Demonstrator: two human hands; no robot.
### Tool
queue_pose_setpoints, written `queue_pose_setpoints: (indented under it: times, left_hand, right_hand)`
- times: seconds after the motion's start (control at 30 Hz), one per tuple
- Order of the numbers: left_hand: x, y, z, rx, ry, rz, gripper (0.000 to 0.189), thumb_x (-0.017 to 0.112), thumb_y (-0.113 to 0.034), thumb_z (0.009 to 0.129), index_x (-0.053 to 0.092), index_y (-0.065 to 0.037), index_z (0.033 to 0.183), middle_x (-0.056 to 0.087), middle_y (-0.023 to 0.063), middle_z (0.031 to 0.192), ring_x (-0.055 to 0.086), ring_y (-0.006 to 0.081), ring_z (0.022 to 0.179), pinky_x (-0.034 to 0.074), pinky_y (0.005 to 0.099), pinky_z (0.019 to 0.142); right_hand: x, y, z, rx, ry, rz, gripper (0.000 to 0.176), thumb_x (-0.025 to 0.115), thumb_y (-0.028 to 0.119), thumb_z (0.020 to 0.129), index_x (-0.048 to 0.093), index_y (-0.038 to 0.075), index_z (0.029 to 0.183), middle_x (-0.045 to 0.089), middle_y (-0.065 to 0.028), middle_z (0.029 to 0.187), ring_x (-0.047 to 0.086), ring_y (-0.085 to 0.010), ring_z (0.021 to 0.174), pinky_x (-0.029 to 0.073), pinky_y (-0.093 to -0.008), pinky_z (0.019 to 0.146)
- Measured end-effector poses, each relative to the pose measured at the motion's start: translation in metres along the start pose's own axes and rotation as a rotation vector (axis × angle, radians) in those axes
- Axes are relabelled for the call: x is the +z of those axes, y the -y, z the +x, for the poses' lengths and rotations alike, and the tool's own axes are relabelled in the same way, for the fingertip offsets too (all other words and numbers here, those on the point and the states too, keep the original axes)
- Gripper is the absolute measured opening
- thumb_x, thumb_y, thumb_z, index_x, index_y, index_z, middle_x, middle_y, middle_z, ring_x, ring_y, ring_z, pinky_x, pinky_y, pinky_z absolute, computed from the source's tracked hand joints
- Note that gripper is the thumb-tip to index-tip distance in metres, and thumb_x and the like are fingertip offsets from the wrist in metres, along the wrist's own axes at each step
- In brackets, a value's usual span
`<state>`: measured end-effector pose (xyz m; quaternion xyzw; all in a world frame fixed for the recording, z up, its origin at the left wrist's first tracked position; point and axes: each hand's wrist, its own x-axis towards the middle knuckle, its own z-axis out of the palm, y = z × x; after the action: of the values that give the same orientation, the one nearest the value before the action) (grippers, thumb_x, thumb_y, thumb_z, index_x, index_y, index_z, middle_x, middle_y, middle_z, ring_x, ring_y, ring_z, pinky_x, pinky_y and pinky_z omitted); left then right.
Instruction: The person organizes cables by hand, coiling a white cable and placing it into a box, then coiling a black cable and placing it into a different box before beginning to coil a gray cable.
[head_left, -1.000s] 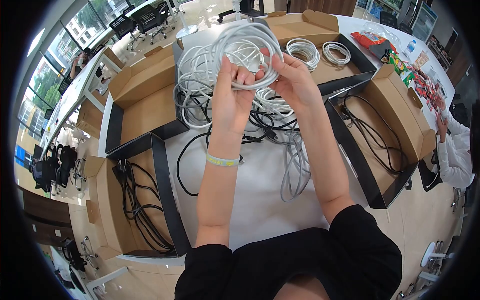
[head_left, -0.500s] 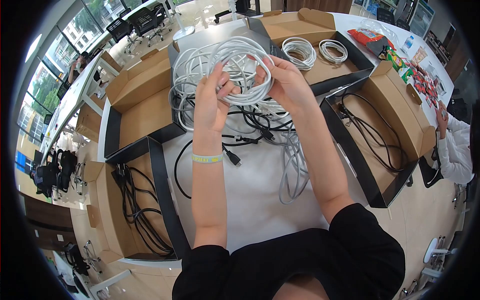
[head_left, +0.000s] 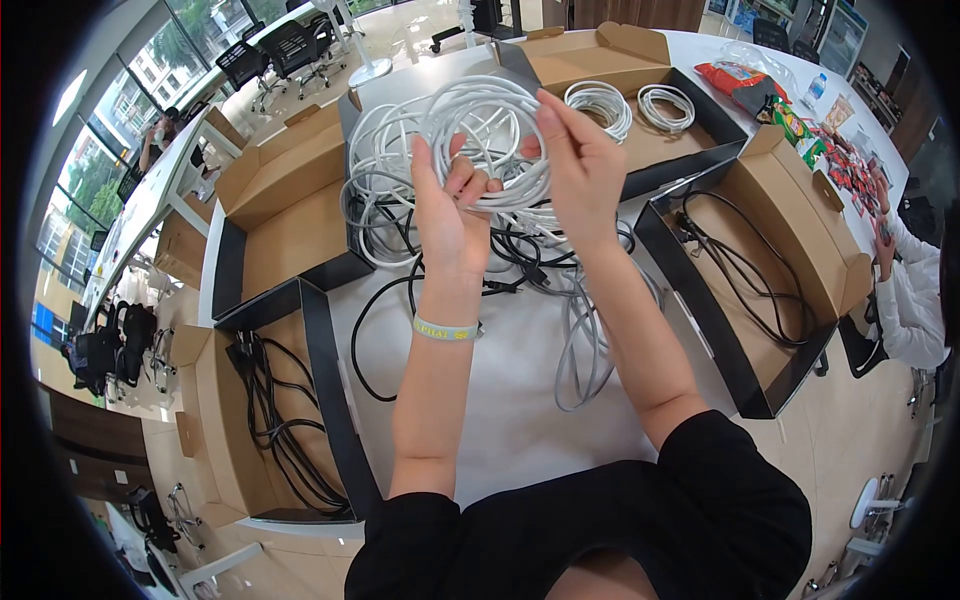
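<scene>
A coil of white cable (head_left: pixel 487 97) is held up between my two hands over the middle of the table. My left hand (head_left: pixel 452 205) has its fingers round the coil's lower left side. On the coil's right side, my right hand (head_left: pixel 582 160) pinches the strands. Behind and below the coil lies a tangle of white and grey cables (head_left: pixel 375 185). Black cables (head_left: pixel 370 300) with plugs and a loose grey cable (head_left: pixel 575 370) rest on the white table nearer me.
Open boxes surround the pile: one at the left (head_left: pixel 290 240), a lower left box with black cables (head_left: pixel 285 430), a right box with a black cable (head_left: pixel 750 255), and a back box with two white coils (head_left: pixel 665 108). Snack packets (head_left: pixel 745 85) and a person's sleeve (head_left: pixel 910 300) are at right.
My left hand has shifted right and slightly down on the coil. My right hand has turned, its back now more toward the camera, and moved slightly right.
</scene>
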<state>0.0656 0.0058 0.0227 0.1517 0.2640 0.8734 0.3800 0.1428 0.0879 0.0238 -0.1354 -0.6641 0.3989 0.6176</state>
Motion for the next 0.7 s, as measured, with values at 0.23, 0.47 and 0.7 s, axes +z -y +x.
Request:
queue_pose_setpoints:
  times: [0.23, 0.47, 0.7]
  left_hand:
    - [-0.006, 0.006, 0.005, -0.033, 0.193, -0.011, 0.029, 0.031, -0.029, 0.092, 0.046, -0.004, 0.094, 0.032, -0.0038, 0.062, 0.033, 0.0081, 0.055, 0.039, 0.0308, 0.067]
    - [-0.006, -0.021, -0.001, -0.207, 0.574, 0.242, 0.051, 0.030, -0.042, 0.088, 0.045, 0.003, 0.109, 0.045, 0.0027, 0.068, 0.048, 0.0134, 0.064, 0.046, 0.0432, 0.082]
    - [-0.014, -0.018, 0.006, -0.474, 0.508, 0.010, 0.034, 0.036, -0.034, 0.091, 0.051, -0.003, 0.085, 0.030, -0.0059, 0.050, 0.029, 0.0043, 0.042, 0.035, 0.0225, 0.044]
  right_hand:
    - [-0.004, -0.008, 0.006, 0.332, -0.068, 0.364, 0.024, 0.055, 0.013, 0.084, 0.059, -0.007, 0.097, 0.059, -0.0034, 0.071, 0.049, -0.0048, 0.056, 0.039, -0.0168, 0.047]
    - [-0.030, -0.007, 0.019, 0.096, 0.289, 0.029, 0.018, 0.057, 0.009, 0.081, 0.061, -0.001, 0.095, 0.059, -0.0034, 0.069, 0.048, -0.0059, 0.060, 0.038, -0.0207, 0.050]
    - [-0.036, 0.006, 0.021, -0.264, 0.443, -0.297, 0.021, 0.059, 0.004, 0.077, 0.060, 0.000, 0.098, 0.059, -0.0109, 0.076, 0.054, -0.0215, 0.061, 0.043, -0.0272, 0.056]
